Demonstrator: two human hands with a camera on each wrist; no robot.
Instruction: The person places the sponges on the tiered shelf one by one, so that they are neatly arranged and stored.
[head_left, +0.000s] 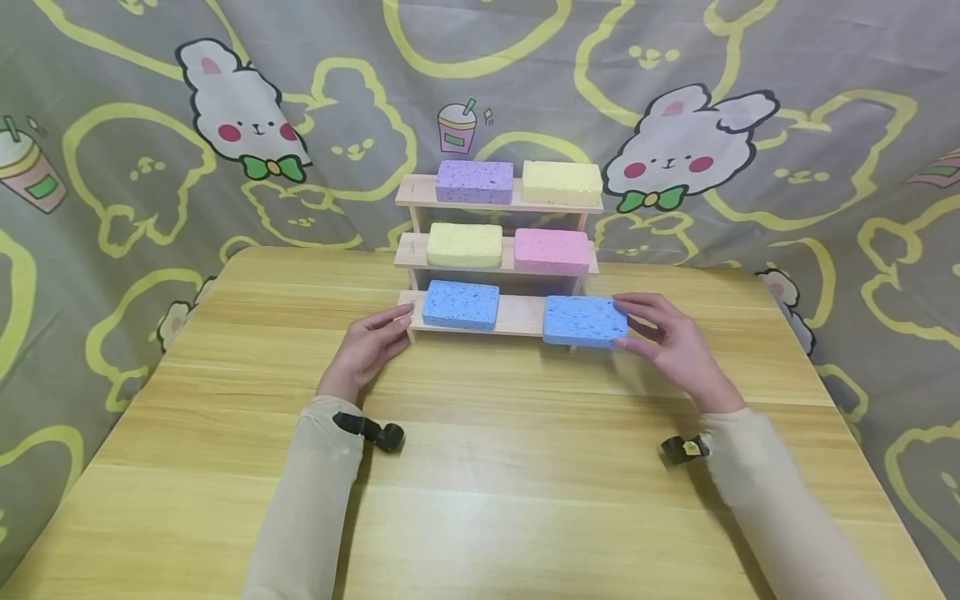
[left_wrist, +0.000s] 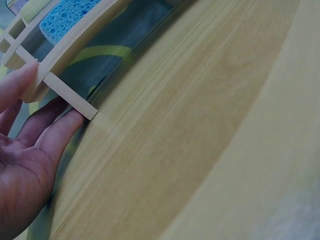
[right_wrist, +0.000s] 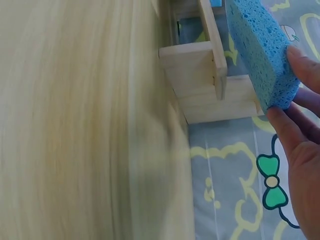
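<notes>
A three-tier wooden rack (head_left: 521,314) stands on the table with sponges on its tiers. My right hand (head_left: 675,342) pinches a blue sponge (head_left: 585,320) by its right end, thumb and fingers on opposite edges. In the right wrist view that sponge (right_wrist: 260,55) is tilted and apart from the rack's board. At the bottom tier's left end, my left hand (head_left: 371,346) holds the rack, with the thumb on the board and fingers by the leg (left_wrist: 72,96). Another blue sponge (head_left: 461,305) lies on the left of that tier.
On the middle tier sit a yellow sponge (head_left: 464,245) and a pink sponge (head_left: 552,251). The top tier bears a purple sponge (head_left: 474,182) and another yellow sponge (head_left: 561,183). A patterned curtain (head_left: 517,100) hangs behind the wooden table (head_left: 525,467).
</notes>
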